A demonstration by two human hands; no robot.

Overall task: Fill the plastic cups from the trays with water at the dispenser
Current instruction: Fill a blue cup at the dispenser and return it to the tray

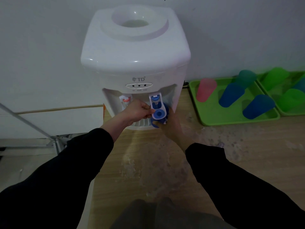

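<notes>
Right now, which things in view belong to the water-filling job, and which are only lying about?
Belonging: dispenser; blue tap, gripped by left hand; blue cup, held under it by right hand; near green tray, far green tray, their waiting cups.
Lying about: beige cable and metal bar at left; red tap, untouched.

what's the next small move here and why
Probably press the blue tap down with the left hand, which grips it, since the right hand holds the blue cup directly under it. The fill level is hidden.
</notes>
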